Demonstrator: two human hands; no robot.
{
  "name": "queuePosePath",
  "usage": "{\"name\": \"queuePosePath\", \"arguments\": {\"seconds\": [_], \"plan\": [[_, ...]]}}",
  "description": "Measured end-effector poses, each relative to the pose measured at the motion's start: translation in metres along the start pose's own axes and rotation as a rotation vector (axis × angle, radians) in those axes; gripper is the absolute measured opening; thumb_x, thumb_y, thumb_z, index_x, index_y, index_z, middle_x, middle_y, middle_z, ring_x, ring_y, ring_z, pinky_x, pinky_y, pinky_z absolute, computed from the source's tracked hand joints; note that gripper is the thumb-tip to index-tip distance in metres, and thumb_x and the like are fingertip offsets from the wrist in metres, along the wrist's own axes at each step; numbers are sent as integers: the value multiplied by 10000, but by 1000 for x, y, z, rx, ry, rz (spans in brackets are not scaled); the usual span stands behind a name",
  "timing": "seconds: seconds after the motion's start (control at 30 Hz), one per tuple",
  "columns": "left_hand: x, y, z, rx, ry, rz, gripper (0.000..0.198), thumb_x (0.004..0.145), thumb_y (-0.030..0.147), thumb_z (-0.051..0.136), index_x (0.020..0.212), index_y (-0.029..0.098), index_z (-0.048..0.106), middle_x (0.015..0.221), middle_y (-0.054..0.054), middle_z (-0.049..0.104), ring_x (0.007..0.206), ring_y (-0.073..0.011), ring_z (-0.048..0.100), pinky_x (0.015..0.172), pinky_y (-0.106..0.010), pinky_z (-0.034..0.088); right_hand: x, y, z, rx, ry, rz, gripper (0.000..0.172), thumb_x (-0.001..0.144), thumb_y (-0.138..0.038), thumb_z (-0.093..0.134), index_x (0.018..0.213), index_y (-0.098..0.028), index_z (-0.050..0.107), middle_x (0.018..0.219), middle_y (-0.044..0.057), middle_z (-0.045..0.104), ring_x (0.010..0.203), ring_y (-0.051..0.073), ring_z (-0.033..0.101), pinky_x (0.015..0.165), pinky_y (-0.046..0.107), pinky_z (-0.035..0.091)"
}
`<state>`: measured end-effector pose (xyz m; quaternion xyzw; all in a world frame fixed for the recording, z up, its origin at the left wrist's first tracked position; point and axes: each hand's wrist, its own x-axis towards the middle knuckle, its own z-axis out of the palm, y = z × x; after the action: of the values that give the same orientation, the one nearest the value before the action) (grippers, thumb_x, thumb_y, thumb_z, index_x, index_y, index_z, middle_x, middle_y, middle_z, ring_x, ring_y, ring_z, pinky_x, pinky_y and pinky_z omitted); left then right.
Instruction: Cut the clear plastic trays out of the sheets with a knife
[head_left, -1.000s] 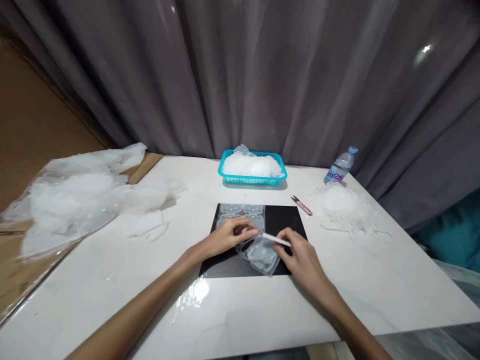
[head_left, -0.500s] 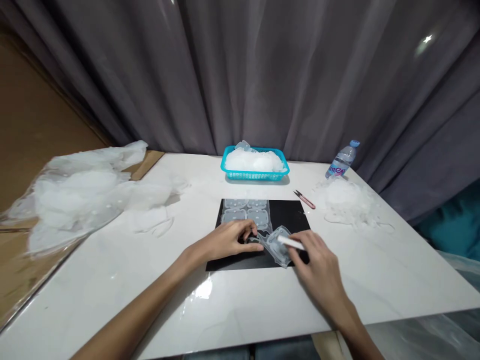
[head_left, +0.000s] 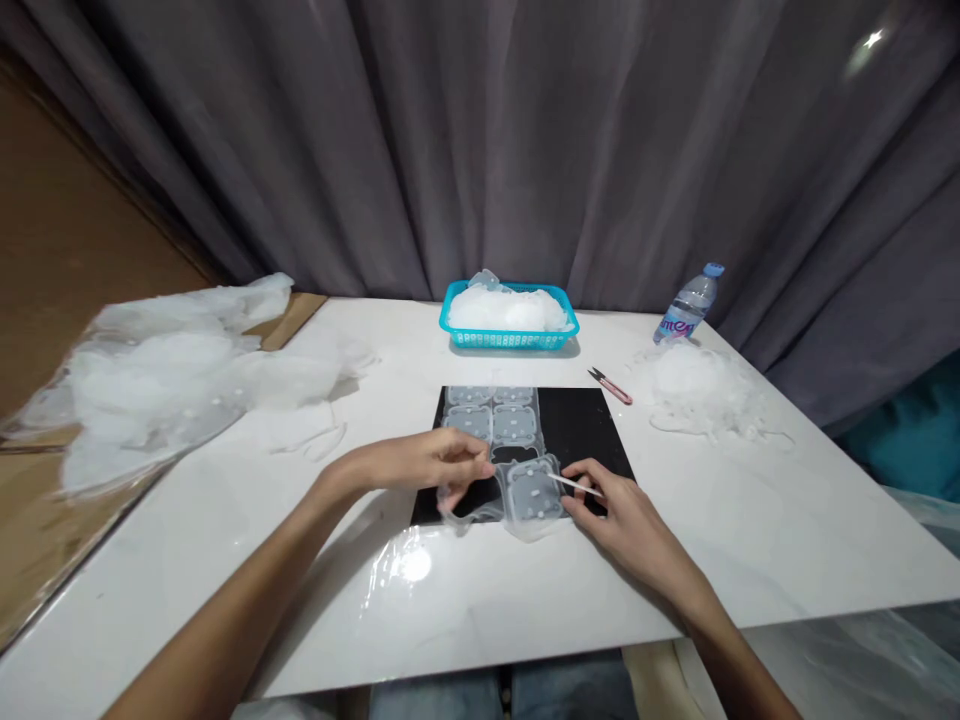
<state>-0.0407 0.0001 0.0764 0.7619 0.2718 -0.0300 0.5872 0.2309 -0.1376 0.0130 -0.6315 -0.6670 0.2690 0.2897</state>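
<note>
We close our left hand's (head_left: pixel 424 462) grip on the near-left edge of the one clear moulded sheet (head_left: pixel 517 440), probably to steady it on the single black mat (head_left: pixel 577 420) near the counter's (head_left: pixel 525 600) front edge. Our right hand (head_left: pixel 622 510) pinches one thin white stick (head_left: pixel 574 485), its tip on the sheet. Toward the far edge stand one teal basket (head_left: pixel 510 340), one bottle (head_left: pixel 686 310) and one pair of snips (head_left: pixel 611 385)

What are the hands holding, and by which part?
The left hand pinches the clear plastic sheet at its near left edge; right hand holds a thin white stick by its rear end.
</note>
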Motion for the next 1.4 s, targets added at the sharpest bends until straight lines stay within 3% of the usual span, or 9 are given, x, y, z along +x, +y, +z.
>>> {"name": "queuePosePath", "arguments": {"seconds": [0.13, 0.27, 0.37, 0.53, 0.63, 0.83, 1.1, 1.23, 1.4], "plan": [[1, -7, 1, 294, 227, -57, 546, 929, 657, 656, 623, 218, 549, 486, 32, 483, 429, -135, 418, 476, -270, 340, 2, -6, -2, -57, -9, -9, 158, 971, -317, 604, 1092, -250, 679, 887, -1, 752, 794, 210, 717, 679, 287, 472], [16, -7, 24, 694, 564, 183, 382, 902, 610, 724, 918, 228, 715, 930, -73, 718, 847, -267, 641, 842, -377, 497, 12, -1, -12, -92, 92, -29, 201, 1026, -367, 565, 949, -248, 708, 850, 3, 756, 714, 191, 681, 647, 285, 436], [28, -6, 47, 670, 429, 356, 424, 969, 550, 681, 1267, 251, 719, 1344, -129, 691, 1235, -358, 619, 1107, -468, 428, 24, 6, -22, -122, 174, -162, 310, 1076, -355, 475, 902, -220, 693, 814, 25, 710, 682, 182, 625, 649, 299, 431], [39, -17, 59, 361, 223, 362, 416, 1041, 342, 623, 1453, 388, 656, 1567, 11, 596, 1497, -305, 502, 1283, -448, 308, 31, 21, -28, -12, 209, -434, 383, 1123, -335, 364, 984, -191, 690, 982, 86, 671, 947, 215, 659, 869, 354, 523], [41, -23, 50, 277, 193, 336, 490, 996, 337, 697, 1473, 426, 627, 1621, 68, 512, 1550, -293, 430, 1326, -437, 239, 25, 31, -29, 106, 239, -404, 463, 1139, -391, 296, 1019, -213, 705, 1111, 98, 677, 1083, 231, 664, 959, 392, 536], [44, -31, 45, 344, 199, 355, 561, 960, 316, 741, 1486, 454, 602, 1648, 88, 460, 1553, -292, 424, 1349, -464, 166, 15, 31, -30, 296, 9, -232, 476, 1142, -457, 319, 1094, -244, 742, 825, 17, 678, 714, 168, 676, 738, 324, 567], [50, -35, 52, 852, 345, 545, 463, 1019, 280, 633, 1472, 187, 607, 1530, -142, 621, 1435, -309, 558, 1223, -460, 393, 18, 20, -29, 282, -161, -382, 47, 997, -251, 716, 972, -227, 748, 974, 35, 752, 915, 177, 717, 807, 290, 550], [37, -38, 59, 978, 355, 588, 273, 1071, 192, 530, 1287, 166, 694, 1301, -128, 752, 1199, -265, 702, 1064, -386, 521, 19, 21, -28, 269, -150, -383, 46, 998, -191, 696, 1002, -224, 728, 983, 27, 731, 884, 155, 701, 783, 273, 536], [15, -43, 82, 1051, 406, 471, 503, 1074, 105, 474, 1555, 247, 507, 1515, -154, 616, 1342, -296, 639, 1081, -413, 534, 22, 21, -25, 285, -154, -385, 87, 1007, -178, 682, 1071, -217, 728, 1051, 44, 722, 938, 155, 702, 819, 267, 552]]}}
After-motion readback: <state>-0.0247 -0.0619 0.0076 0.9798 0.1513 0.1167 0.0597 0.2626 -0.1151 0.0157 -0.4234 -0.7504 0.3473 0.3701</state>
